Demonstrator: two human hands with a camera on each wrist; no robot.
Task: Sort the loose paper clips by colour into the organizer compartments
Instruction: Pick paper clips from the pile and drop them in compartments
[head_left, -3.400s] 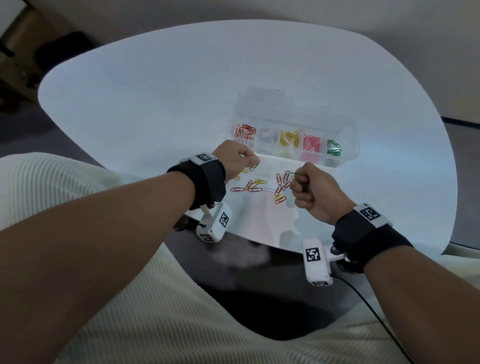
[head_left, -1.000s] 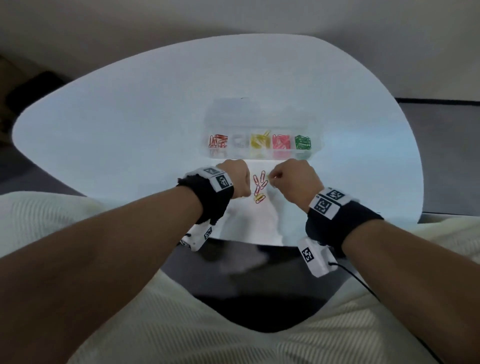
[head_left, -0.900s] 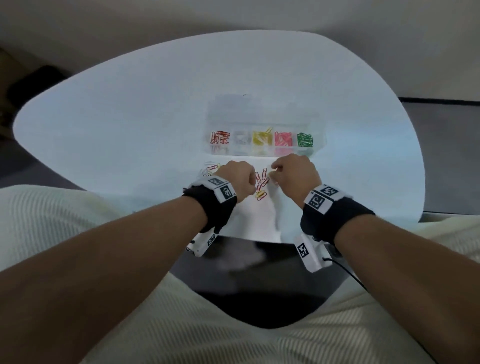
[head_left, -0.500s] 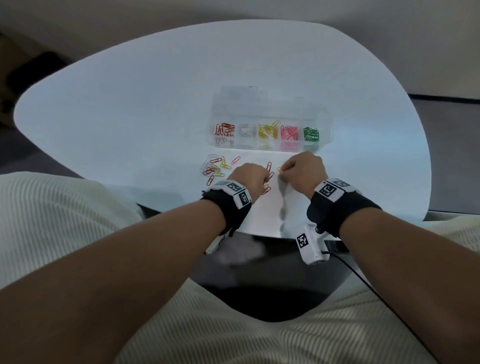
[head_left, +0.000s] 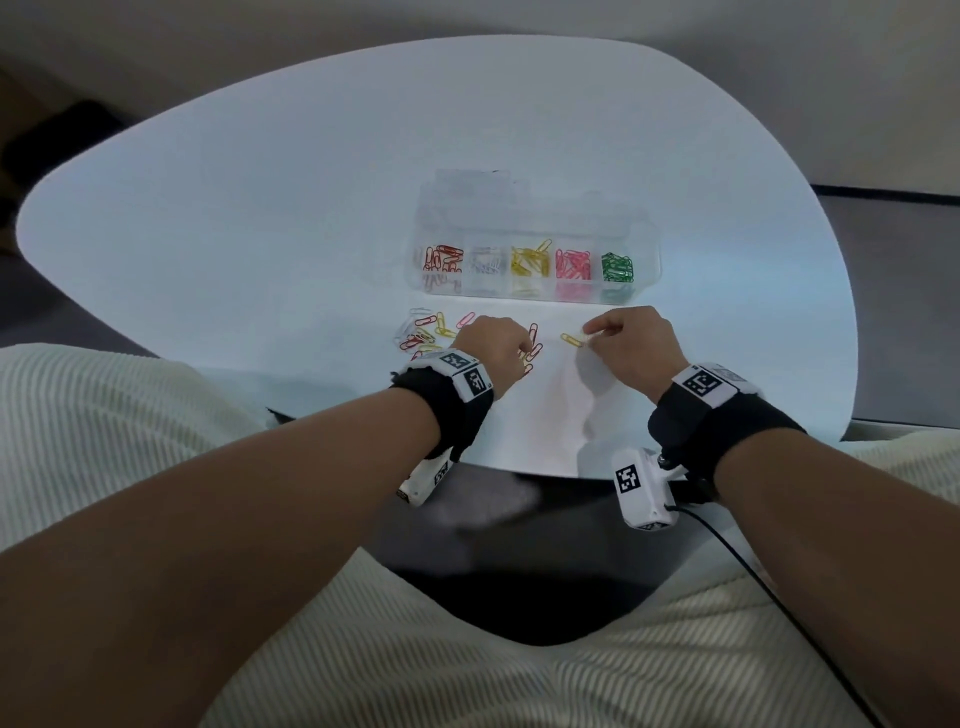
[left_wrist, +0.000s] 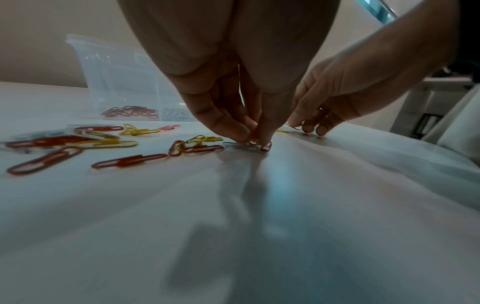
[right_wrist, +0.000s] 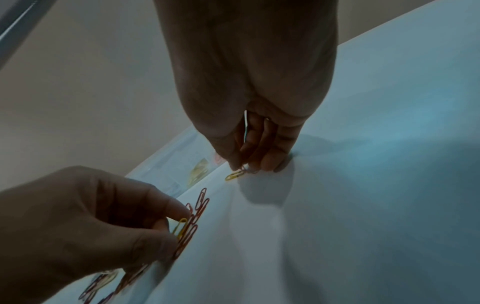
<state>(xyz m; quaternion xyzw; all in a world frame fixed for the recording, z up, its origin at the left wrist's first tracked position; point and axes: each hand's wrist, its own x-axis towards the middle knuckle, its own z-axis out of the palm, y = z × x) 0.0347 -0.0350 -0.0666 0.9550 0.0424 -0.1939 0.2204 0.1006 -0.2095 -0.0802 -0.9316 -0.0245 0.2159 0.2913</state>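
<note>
A clear organizer (head_left: 644, 270) holds red, white, yellow, pink and green clips in separate compartments. Loose clips (head_left: 423, 338) lie on a white sheet (head_left: 545, 415) in front of it. My left hand (head_left: 496, 349) is curled over a small cluster of red clips (head_left: 535, 349). In the left wrist view its fingertips (left_wrist: 242, 131) pinch a pale paper clip (left_wrist: 235, 145) flat on the sheet. My right hand (head_left: 626, 340) pinches the end of a yellow clip (head_left: 571, 339), also visible as the yellow clip (right_wrist: 234, 175) in the right wrist view, just right of the cluster.
The organizer's lid (head_left: 478, 197) stands open at the back. The white table (head_left: 260, 208) has a curved near edge (head_left: 519, 470) close to my wrists. A cable (head_left: 753, 566) hangs from the right wrist camera over my lap.
My right hand has drawn the yellow clip out to the right of the cluster. My left hand has shifted right, uncovering the loose pile at the left.
</note>
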